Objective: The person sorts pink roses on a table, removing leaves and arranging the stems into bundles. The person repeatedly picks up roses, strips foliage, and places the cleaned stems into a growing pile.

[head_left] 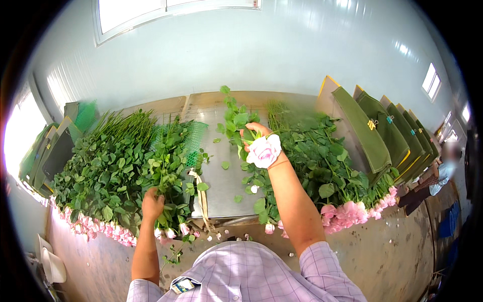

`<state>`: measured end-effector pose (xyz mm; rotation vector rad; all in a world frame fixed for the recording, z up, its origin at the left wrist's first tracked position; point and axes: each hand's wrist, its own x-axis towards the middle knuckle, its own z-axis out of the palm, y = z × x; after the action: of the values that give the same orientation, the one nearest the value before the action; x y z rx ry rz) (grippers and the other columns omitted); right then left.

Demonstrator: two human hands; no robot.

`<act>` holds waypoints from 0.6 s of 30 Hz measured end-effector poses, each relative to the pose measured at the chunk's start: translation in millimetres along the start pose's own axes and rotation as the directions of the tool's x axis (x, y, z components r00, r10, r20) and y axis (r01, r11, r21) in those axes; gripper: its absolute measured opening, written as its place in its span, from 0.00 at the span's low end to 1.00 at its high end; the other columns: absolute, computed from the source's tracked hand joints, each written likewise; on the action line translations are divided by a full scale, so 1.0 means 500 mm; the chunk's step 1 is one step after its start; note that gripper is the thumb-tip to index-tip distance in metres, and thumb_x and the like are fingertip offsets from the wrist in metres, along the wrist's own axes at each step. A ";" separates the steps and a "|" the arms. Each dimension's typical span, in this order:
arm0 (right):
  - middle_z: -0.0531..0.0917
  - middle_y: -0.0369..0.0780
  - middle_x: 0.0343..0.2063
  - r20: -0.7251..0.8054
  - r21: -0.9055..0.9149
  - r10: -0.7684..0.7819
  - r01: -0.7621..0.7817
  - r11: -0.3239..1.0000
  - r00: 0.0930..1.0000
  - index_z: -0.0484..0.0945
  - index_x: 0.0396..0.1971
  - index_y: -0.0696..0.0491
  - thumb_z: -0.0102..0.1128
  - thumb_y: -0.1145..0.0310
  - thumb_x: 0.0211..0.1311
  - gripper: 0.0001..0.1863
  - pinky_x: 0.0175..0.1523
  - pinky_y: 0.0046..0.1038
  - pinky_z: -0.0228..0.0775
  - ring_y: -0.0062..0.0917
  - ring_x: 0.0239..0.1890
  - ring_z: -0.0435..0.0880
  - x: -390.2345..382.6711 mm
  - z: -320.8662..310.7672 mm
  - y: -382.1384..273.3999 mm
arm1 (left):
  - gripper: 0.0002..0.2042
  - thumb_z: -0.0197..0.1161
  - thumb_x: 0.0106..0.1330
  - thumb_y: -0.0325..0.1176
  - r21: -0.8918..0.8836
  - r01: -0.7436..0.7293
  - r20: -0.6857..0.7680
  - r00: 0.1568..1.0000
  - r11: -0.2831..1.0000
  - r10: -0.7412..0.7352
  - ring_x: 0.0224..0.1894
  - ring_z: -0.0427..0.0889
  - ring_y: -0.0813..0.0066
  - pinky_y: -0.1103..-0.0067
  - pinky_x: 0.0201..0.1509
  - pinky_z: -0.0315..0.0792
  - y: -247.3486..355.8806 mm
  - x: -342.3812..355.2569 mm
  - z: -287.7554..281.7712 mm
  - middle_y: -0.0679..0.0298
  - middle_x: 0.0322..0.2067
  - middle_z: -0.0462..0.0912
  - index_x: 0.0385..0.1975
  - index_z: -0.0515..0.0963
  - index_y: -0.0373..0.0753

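Note:
My right hand (255,132) is raised over the metal table (224,186) and holds a pale pink rose (264,151) by its stem, bloom toward me, leafy stem (234,118) pointing away. My left hand (152,204) grips the stems of a rose bunch (168,171) lying at the table's left edge, its buds hanging over the near edge. A big pile of leafy roses (100,171) lies left of that hand. Another pile of pink roses (322,166) lies to the right of my right arm.
Green mesh sleeves (193,138) lie behind the left bunch. Green folded cardboard wrappers with clips (382,133) stand at the right, more at the far left (50,151). Loose leaves and petals dot the table and floor. Another person (443,173) is at the far right.

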<state>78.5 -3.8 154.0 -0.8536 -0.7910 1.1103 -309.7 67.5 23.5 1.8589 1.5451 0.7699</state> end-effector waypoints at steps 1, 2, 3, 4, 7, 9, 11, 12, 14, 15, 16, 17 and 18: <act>0.78 0.41 0.25 0.018 -0.232 -0.085 0.087 0.969 0.996 0.76 0.31 0.57 0.59 0.65 0.53 0.12 0.29 0.28 0.69 0.29 0.23 0.76 0.004 0.004 -0.004 | 0.15 0.58 0.59 0.34 0.033 -0.101 -0.069 0.992 0.994 0.103 0.33 0.77 0.72 0.79 0.40 0.70 0.012 -0.005 0.016 0.60 0.32 0.80 0.43 0.75 0.33; 0.77 0.40 0.25 -0.042 -0.129 0.023 -0.028 0.991 0.999 0.76 0.31 0.59 0.59 0.65 0.52 0.12 0.31 0.26 0.69 0.27 0.25 0.75 0.000 0.007 -0.006 | 0.15 0.59 0.60 0.35 0.072 -0.197 -0.134 0.969 0.978 0.205 0.34 0.78 0.73 0.79 0.40 0.70 0.026 -0.012 0.033 0.60 0.32 0.80 0.43 0.75 0.33; 0.77 0.39 0.26 -0.101 -0.014 0.138 -0.140 0.990 0.985 0.76 0.30 0.60 0.59 0.65 0.51 0.12 0.33 0.25 0.68 0.24 0.27 0.74 -0.015 0.035 -0.020 | 0.16 0.57 0.61 0.38 -0.199 -0.098 0.025 0.994 0.975 0.105 0.35 0.78 0.72 0.78 0.39 0.70 0.070 -0.021 0.052 0.62 0.33 0.80 0.44 0.74 0.34; 0.76 0.39 0.25 -0.092 -0.085 0.138 -0.146 0.986 0.986 0.76 0.30 0.60 0.59 0.65 0.50 0.12 0.32 0.24 0.67 0.23 0.27 0.73 -0.025 0.038 -0.020 | 0.16 0.56 0.63 0.41 -0.440 0.049 0.208 0.977 0.897 0.049 0.36 0.78 0.71 0.77 0.39 0.70 0.143 -0.031 0.076 0.64 0.34 0.80 0.44 0.74 0.35; 0.74 0.36 0.21 -0.025 -0.291 0.178 -0.177 0.940 0.984 0.75 0.27 0.61 0.59 0.66 0.51 0.12 0.27 0.23 0.63 0.19 0.23 0.71 -0.038 0.050 0.003 | 0.21 0.53 0.66 0.48 -0.777 0.446 0.588 0.766 0.444 0.259 0.42 0.78 0.71 0.75 0.46 0.72 0.319 -0.066 0.132 0.61 0.41 0.78 0.48 0.71 0.36; 0.76 0.35 0.23 0.039 -0.383 0.209 -0.179 0.906 0.977 0.75 0.29 0.60 0.59 0.66 0.54 0.11 0.27 0.21 0.65 0.17 0.24 0.72 -0.045 0.057 0.039 | 0.21 0.52 0.66 0.49 -0.763 0.615 0.638 0.665 0.200 0.389 0.43 0.78 0.71 0.72 0.46 0.73 0.371 -0.080 0.167 0.61 0.43 0.78 0.49 0.70 0.37; 0.77 0.34 0.26 0.062 -0.528 0.239 -0.172 0.832 0.969 0.76 0.33 0.61 0.58 0.64 0.59 0.13 0.28 0.19 0.65 0.14 0.26 0.73 -0.048 0.026 0.051 | 0.20 0.50 0.67 0.48 -0.715 0.699 0.634 0.633 0.024 0.444 0.44 0.78 0.71 0.71 0.46 0.75 0.401 -0.086 0.197 0.61 0.44 0.78 0.48 0.70 0.39; 0.77 0.34 0.26 0.051 -0.530 0.137 -0.090 0.843 0.989 0.76 0.35 0.60 0.57 0.64 0.60 0.13 0.28 0.18 0.65 0.14 0.26 0.73 -0.055 0.025 0.046 | 0.19 0.50 0.67 0.47 -0.714 0.699 0.615 0.655 -0.043 0.439 0.44 0.79 0.70 0.72 0.46 0.75 0.413 -0.093 0.190 0.61 0.44 0.78 0.48 0.70 0.39; 0.78 0.35 0.27 0.018 -0.543 -0.071 0.070 0.837 0.997 0.75 0.38 0.60 0.55 0.62 0.62 0.15 0.28 0.16 0.65 0.14 0.27 0.73 -0.081 0.023 0.028 | 0.16 0.50 0.67 0.46 -0.702 0.703 0.591 0.663 -0.113 0.459 0.43 0.79 0.70 0.72 0.43 0.75 0.433 -0.095 0.177 0.63 0.43 0.79 0.46 0.72 0.43; 0.78 0.34 0.26 -0.011 -0.501 -0.149 0.123 0.856 0.989 0.76 0.37 0.59 0.55 0.61 0.62 0.15 0.28 0.17 0.65 0.14 0.27 0.73 -0.105 0.044 0.004 | 0.14 0.52 0.66 0.46 -0.703 0.701 0.579 0.661 -0.118 0.478 0.41 0.79 0.70 0.72 0.40 0.75 0.443 -0.094 0.159 0.63 0.42 0.79 0.44 0.74 0.45; 0.77 0.34 0.25 -0.042 -0.461 -0.218 0.175 0.870 0.975 0.76 0.37 0.59 0.54 0.61 0.63 0.15 0.28 0.18 0.64 0.15 0.26 0.73 -0.132 0.070 -0.027 | 0.13 0.54 0.64 0.46 -0.705 0.698 0.565 0.660 -0.127 0.494 0.40 0.79 0.70 0.71 0.38 0.75 0.446 -0.090 0.149 0.64 0.42 0.79 0.42 0.75 0.48; 0.78 0.34 0.28 -0.028 -0.466 -0.193 0.158 0.871 0.981 0.75 0.40 0.59 0.54 0.58 0.63 0.17 0.30 0.16 0.65 0.14 0.29 0.74 -0.155 0.077 -0.060 | 0.11 0.54 0.65 0.45 -0.735 0.669 0.569 0.695 -0.107 0.440 0.38 0.79 0.73 0.73 0.35 0.74 0.450 -0.083 0.151 0.66 0.39 0.80 0.40 0.76 0.49; 0.79 0.34 0.29 0.028 -0.459 -0.172 0.165 0.873 0.985 0.74 0.41 0.60 0.54 0.61 0.64 0.16 0.30 0.15 0.64 0.13 0.29 0.74 -0.170 0.084 -0.081 | 0.12 0.52 0.66 0.45 -0.726 0.679 0.557 0.675 -0.112 0.485 0.38 0.79 0.73 0.73 0.35 0.75 0.447 -0.074 0.152 0.65 0.39 0.80 0.41 0.75 0.47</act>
<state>37.1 -86.4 199.4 -1.1619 -1.1211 0.7662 -115.1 -8.0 140.0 0.4449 0.0912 0.5818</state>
